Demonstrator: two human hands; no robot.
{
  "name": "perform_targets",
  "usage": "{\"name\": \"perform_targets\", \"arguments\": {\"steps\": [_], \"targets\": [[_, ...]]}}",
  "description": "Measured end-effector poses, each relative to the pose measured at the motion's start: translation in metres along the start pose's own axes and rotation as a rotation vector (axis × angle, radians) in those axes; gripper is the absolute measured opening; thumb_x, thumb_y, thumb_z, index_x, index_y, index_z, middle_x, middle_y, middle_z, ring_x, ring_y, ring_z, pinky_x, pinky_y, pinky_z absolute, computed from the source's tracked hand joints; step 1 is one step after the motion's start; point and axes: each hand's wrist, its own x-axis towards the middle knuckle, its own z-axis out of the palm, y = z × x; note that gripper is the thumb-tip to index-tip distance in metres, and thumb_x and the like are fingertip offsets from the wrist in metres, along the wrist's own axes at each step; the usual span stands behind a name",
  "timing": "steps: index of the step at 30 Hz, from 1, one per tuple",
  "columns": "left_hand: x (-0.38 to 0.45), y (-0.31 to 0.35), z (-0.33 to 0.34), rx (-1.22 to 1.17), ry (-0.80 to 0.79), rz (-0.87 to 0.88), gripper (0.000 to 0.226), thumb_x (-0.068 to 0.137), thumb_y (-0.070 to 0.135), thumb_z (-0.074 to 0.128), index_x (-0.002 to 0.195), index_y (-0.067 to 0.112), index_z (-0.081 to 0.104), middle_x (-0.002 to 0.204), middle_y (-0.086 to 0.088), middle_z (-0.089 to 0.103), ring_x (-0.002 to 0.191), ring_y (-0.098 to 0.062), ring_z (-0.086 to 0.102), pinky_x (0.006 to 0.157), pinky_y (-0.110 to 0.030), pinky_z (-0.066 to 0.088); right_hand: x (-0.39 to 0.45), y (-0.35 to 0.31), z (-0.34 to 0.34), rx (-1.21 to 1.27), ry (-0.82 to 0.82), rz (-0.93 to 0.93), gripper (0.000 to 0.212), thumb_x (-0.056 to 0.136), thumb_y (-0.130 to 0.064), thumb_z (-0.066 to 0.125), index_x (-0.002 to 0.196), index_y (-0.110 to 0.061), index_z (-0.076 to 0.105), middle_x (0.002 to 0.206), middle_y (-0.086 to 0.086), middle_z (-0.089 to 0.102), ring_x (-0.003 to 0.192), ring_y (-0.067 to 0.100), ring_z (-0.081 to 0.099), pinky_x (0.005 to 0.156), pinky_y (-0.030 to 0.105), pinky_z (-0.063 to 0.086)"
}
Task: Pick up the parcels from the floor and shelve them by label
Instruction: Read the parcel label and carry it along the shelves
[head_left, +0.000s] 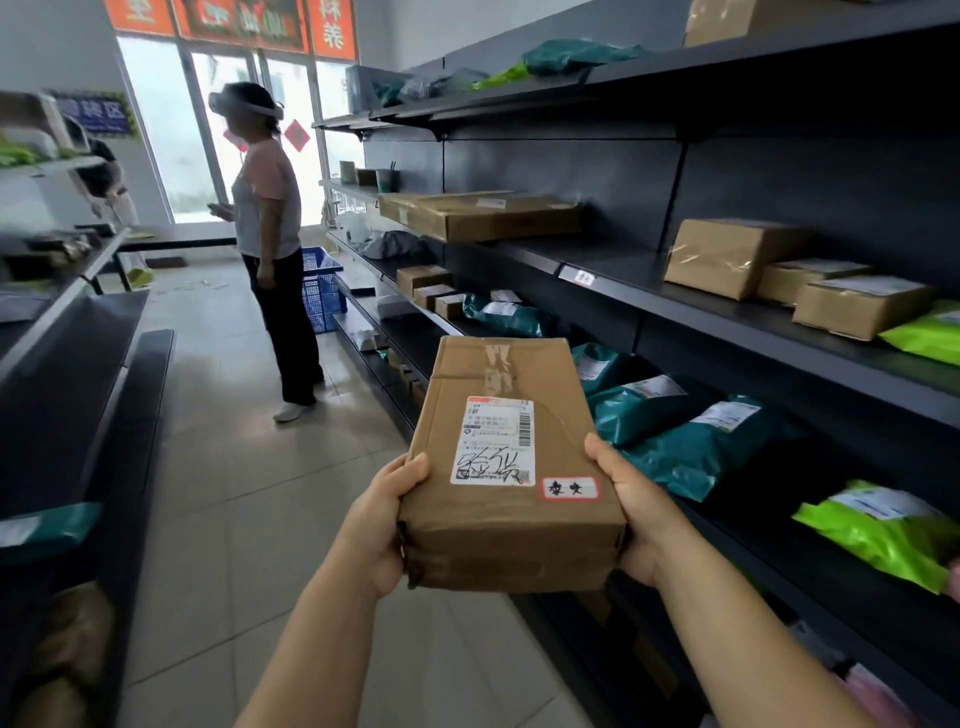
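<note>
- left hand (382, 519) wrapped round the near left corner of a brown cardboard parcel (511, 467), thumb lying along the top edge, fingers hidden underneath.
- right hand (631, 499) closed on the near right edge of the same parcel, thumb up on top beside a small red-bordered sticker (571, 488) with handwritten characters.
- parcel held flat and lifted at about chest height over the aisle, well clear of the tiled floor (249, 467), long side pointing away, top face turned up to the camera.
- white shipping label (496, 441) in the middle of the top face, barcode and black scrawl showing; print too small to read.
- dark metal shelving (727, 322) just to the right, several tiers; teal mailer bags (691, 441) on the tier nearest the parcel, bright green mailers (883, 530) closer in, small brown boxes (810, 280) one tier above.
- small white shelf tag (584, 278) on the edge of the upper tier, writing unclear.
- another person (270, 234) standing further down the aisle next to a blue crate (322, 291), well apart.
- step in hand, by the look of it: pick-up done, label being read before shelving.
- next move calls for matching the sticker to a shelf tag, turning right, and sliding the parcel into a free gap without shoving the mailers.
</note>
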Motion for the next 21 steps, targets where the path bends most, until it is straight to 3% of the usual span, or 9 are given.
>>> {"name": "perform_targets", "arguments": {"steps": [4,7,10,14,17,21], "targets": [[0.051,0.031,-0.03,0.042,0.006,-0.001,0.037,0.089,0.036,0.062,0.125,0.027,0.064,0.122,-0.008,0.074,0.094,-0.028,0.068,0.068,-0.037,0.054,0.046,-0.006,0.041,0.0,0.017,0.008,0.047,0.085,-0.055,0.06,0.112,-0.018,0.071,0.096,0.014,0.079,0.078,0.029,0.076,0.056,0.035,0.06],[0.095,0.064,-0.066,0.085,0.001,-0.018,0.037,0.088,0.038,0.061,0.125,0.031,0.063,0.122,-0.006,0.074,0.1,-0.03,0.066,0.079,-0.043,0.052,0.088,-0.007,0.088,0.023,0.045,0.026,0.045,0.085,-0.055,0.061,0.109,-0.018,0.071,0.09,0.013,0.079,0.07,0.027,0.076,0.053,0.033,0.059],[0.131,0.101,-0.106,0.146,0.002,-0.022,0.038,0.088,0.04,0.06,0.125,0.035,0.062,0.119,-0.003,0.074,0.1,-0.029,0.067,0.082,-0.046,0.052,0.125,-0.006,0.138,0.045,0.056,0.036,0.044,0.085,-0.055,0.06,0.106,-0.018,0.072,0.092,0.013,0.079,0.072,0.027,0.076,0.057,0.034,0.059],[0.177,0.148,-0.158,0.189,-0.013,-0.028,0.046,0.085,0.041,0.063,0.131,0.036,0.059,0.125,-0.004,0.072,0.118,-0.034,0.063,0.097,-0.055,0.048,0.165,-0.002,0.2,0.069,0.068,0.005,0.046,0.087,-0.053,0.06,0.116,-0.019,0.068,0.101,0.014,0.078,0.084,0.03,0.076,0.071,0.04,0.059],[0.201,0.17,-0.174,0.193,-0.049,-0.027,0.045,0.085,0.04,0.064,0.131,0.037,0.059,0.124,-0.004,0.072,0.12,-0.036,0.062,0.099,-0.058,0.046,0.184,-0.009,0.227,0.083,0.089,-0.035,0.045,0.088,-0.05,0.059,0.12,-0.018,0.066,0.104,0.015,0.077,0.09,0.031,0.074,0.077,0.043,0.059],[0.23,0.192,-0.177,0.173,-0.123,0.009,0.048,0.086,0.04,0.063,0.133,0.036,0.057,0.127,-0.007,0.07,0.121,-0.037,0.06,0.104,-0.06,0.043,0.201,-0.031,0.247,0.09,0.119,-0.075,0.048,0.087,-0.049,0.062,0.121,-0.015,0.065,0.104,0.015,0.077,0.086,0.029,0.075,0.068,0.037,0.059]]}}
